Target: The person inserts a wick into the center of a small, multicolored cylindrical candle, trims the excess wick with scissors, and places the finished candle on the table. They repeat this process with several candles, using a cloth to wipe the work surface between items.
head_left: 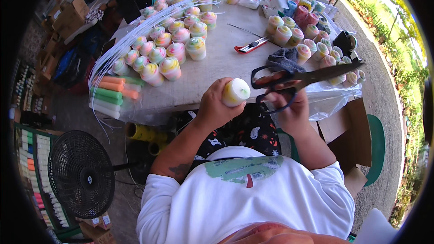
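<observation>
Wrapped in the fingers of my left hand (212,108) is a round candle (236,93), white on its face with yellow and green on its side. The white face tilts up and a small greenish spot shows near its middle. My right hand (291,108) grips a pair of large dark scissors (316,76) by the handles, with the blades pointing right, away from the candle. Handles and candle are close together but apart. Beyond my hands, multicoloured candles (176,52) with wicks stand in rows on the table's left, under a long bundle of white wicks (131,36).
On the table (221,49) lie a red utility knife (251,45) and a grey cloth (285,58). More candles (282,35) stand at the right. Orange, green and white sticks (108,91) lie at the left edge. A black fan (81,178) and a cardboard box (350,131) flank me.
</observation>
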Available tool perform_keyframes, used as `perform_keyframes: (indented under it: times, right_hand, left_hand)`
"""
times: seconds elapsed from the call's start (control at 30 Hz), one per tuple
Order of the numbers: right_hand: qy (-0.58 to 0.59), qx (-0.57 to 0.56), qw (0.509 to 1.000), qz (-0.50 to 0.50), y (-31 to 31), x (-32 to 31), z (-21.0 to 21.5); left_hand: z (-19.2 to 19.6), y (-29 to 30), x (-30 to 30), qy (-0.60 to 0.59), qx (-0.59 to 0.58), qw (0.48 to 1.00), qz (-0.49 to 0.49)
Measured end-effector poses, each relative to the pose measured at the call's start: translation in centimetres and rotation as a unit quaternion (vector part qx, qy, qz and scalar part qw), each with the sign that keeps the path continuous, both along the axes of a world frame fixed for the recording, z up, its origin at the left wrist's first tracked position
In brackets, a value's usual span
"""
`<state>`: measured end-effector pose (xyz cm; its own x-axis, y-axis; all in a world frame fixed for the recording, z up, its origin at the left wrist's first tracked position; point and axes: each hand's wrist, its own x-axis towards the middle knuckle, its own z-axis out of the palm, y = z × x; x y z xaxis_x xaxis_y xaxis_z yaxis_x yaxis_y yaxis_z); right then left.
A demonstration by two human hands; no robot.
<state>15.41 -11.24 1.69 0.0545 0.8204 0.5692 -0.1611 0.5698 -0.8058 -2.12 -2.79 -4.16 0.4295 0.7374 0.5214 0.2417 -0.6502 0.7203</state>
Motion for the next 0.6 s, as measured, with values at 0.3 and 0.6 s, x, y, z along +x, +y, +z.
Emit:
perform_keyframes:
  times: [0.3, 0.6]
  right_hand:
    - [-0.048, -0.133, 0.989, -0.032, -1.2, 0.5, -1.4]
    - [0.072, 0.013, 0.996, -0.045, -1.9, 0.5, 2.3]
  left_hand:
    - [1.3, 0.0, 0.3, -0.003, -0.008, 1.0, -0.022]
    - [1.4, -1.3, -0.2, 0.018, 0.017, 1.0, -0.002]
